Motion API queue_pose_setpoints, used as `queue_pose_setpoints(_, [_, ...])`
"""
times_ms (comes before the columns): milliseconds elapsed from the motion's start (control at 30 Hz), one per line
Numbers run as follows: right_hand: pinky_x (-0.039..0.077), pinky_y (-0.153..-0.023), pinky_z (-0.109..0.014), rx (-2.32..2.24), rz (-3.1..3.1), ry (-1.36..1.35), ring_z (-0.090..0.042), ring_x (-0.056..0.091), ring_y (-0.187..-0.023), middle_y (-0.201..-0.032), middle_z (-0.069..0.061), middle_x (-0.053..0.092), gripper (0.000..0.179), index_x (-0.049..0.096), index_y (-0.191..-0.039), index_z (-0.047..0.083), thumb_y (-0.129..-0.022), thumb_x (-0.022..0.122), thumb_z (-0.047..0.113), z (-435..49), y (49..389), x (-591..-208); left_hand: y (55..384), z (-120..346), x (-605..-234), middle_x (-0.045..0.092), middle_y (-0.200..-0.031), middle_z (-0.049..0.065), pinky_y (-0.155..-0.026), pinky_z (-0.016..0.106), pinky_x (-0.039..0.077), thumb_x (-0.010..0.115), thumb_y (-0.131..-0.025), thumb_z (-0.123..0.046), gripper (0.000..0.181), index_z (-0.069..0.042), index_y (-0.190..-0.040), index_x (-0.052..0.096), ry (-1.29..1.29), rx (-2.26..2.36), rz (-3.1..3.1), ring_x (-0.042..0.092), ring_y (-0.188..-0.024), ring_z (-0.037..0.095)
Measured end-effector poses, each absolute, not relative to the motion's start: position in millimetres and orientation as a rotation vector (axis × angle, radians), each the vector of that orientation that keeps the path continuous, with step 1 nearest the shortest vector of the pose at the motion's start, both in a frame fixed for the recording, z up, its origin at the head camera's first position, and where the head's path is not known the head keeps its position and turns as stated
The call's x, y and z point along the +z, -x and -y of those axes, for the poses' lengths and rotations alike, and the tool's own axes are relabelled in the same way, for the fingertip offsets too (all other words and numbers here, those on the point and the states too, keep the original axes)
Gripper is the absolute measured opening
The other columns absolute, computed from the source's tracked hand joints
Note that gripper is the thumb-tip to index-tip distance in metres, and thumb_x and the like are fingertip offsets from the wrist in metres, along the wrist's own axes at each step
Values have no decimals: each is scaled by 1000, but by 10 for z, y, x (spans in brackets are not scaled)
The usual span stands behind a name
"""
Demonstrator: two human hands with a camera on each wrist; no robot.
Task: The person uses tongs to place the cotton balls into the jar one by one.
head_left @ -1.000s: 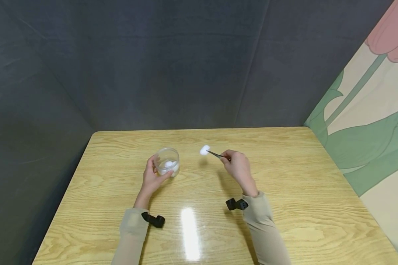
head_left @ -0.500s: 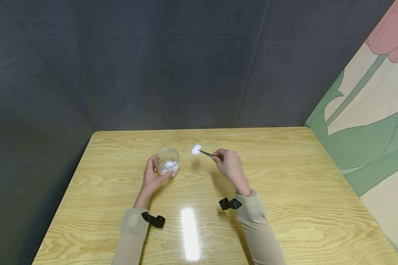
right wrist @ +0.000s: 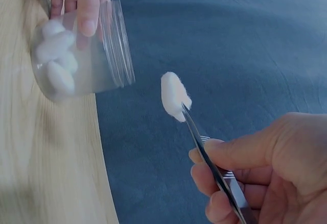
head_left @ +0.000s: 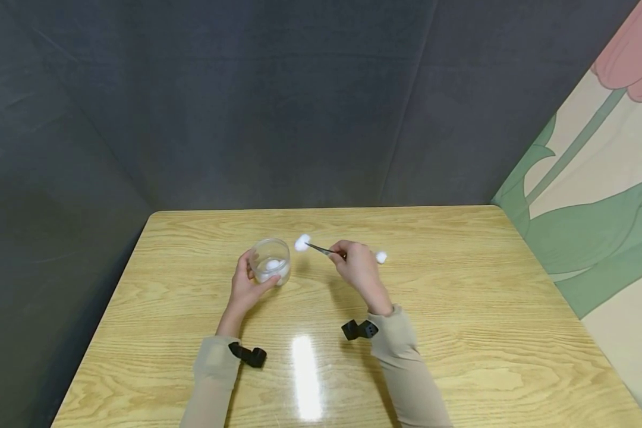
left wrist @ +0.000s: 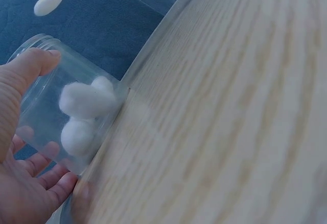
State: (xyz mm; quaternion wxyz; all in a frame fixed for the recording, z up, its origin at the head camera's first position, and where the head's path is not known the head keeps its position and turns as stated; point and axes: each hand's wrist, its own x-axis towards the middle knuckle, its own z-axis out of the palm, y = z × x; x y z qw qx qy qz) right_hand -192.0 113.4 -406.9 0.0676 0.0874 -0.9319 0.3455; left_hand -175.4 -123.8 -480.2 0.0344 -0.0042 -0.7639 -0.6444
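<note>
My left hand [head_left: 245, 291] grips a clear round jar [head_left: 270, 245] that stands uncovered on the table, thumb on the near side and fingers around the far side. Several white cotton balls [left wrist: 84, 101] lie in the bottom of the jar. Between thumb and fingers, my right hand [head_left: 359, 268] pinches metal tweezers [right wrist: 204, 157]. Their tips hold one cotton ball [right wrist: 172, 95] in the air, just right of the jar's rim and apart from it. In the left wrist view this raised cotton ball [left wrist: 49, 2] appears beyond the jar's mouth.
Another cotton ball [head_left: 381, 257] lies on the wooden table [head_left: 487, 309], just right of my right hand. A dark cloth [head_left: 278, 119] hangs behind the table's far edge. At the right is a wall [head_left: 594, 178] with a painted flower.
My right hand has moved left with the tweezers and cotton ball, closer to the jar. The cotton ball on the table has come into view behind it. The left hand and jar stay put.
</note>
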Motion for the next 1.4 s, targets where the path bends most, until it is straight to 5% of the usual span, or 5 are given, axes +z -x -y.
queue_pose_setpoints(1200, [41, -56, -29, 942, 2877, -410, -10, 52, -56, -71, 0, 66, 6, 71, -81, 9, -85, 68, 12, -723, 1989, -4212, 1761, 1231, -4803, 34, -139, 28, -95, 48, 37, 75, -77, -2, 81, 4, -141, 26, 11, -1960, 2383, 39, -119, 42])
queue_pose_setpoints(1400, [42, -57, -31, 909, 2882, -415, -11, 54, -57, -71, 0, 67, 6, 70, -81, 9, -86, 68, 12, -699, 1989, -4232, 1873, 1289, -5056, 37, -138, 21, -93, 45, 38, 78, -75, -5, 83, -4, -142, 28, -19, -1970, 2375, 43, -117, 36])
